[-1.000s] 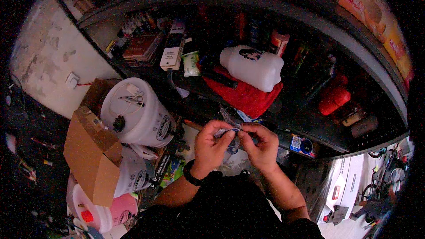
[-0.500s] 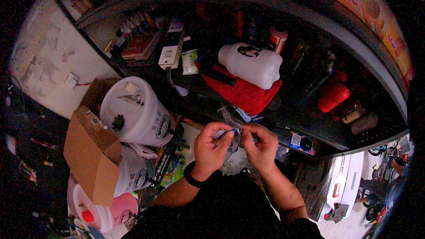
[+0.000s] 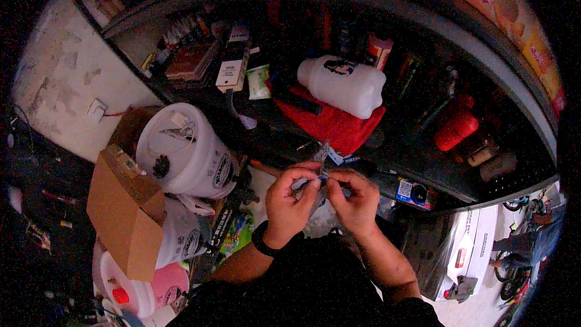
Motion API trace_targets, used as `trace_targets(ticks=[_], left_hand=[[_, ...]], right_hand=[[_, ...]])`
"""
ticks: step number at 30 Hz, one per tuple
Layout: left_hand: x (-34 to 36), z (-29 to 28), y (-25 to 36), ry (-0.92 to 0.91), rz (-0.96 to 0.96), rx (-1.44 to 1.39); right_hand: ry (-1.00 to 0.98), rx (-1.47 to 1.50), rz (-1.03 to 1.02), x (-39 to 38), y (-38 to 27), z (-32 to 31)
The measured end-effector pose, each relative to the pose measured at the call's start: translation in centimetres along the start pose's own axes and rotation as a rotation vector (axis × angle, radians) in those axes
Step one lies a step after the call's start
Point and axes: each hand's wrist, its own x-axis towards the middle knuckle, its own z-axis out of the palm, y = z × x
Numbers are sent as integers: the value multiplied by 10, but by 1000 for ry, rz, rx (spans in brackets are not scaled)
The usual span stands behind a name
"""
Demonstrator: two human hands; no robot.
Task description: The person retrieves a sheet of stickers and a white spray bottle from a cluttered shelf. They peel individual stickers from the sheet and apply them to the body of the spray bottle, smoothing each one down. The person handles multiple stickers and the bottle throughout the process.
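Note:
My left hand (image 3: 290,203) and my right hand (image 3: 354,200) are held close together in front of a dark shelf (image 3: 363,163). Between the fingertips of both sits a small clear plastic packet (image 3: 319,177) with something small and bluish in it; its top edge sticks up above my fingers. Both hands pinch it. A black band is on my left wrist (image 3: 261,243). What the packet holds is too small to tell.
A white plastic jug (image 3: 342,85) lies on a red cloth (image 3: 330,122) on the shelf. A red bottle (image 3: 455,128) stands to the right. White buckets (image 3: 184,151) and a brown cardboard box (image 3: 124,209) sit at the left. A white carton (image 3: 463,248) is at lower right.
The view has shifted slightly. My hands stay together on the packet, with the fingers working a little at its top.

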Motion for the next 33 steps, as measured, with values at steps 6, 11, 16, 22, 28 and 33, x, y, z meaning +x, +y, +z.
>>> trace_targets(ticks=[6,11,16,22,28,33], left_hand=[[-1,-4,-4,-49,-33,-19],[-2,-8,-4,-104,-107,-63],[-2,-9,-5,-144,-143,-137],[-2,-11,-5,-166,-206,-190],[-1,-10,-1,-168,-238,-231],[-1,-11,0,-145,-206,-234]], right_hand=[[-40,214,133,-5,10,-1],[-89,321,219,-7,14,-5],[-101,322,230,-9,19,-7],[-96,344,298,-9,20,-9],[-75,341,298,-9,21,-10],[-13,281,236,-3,24,-10]])
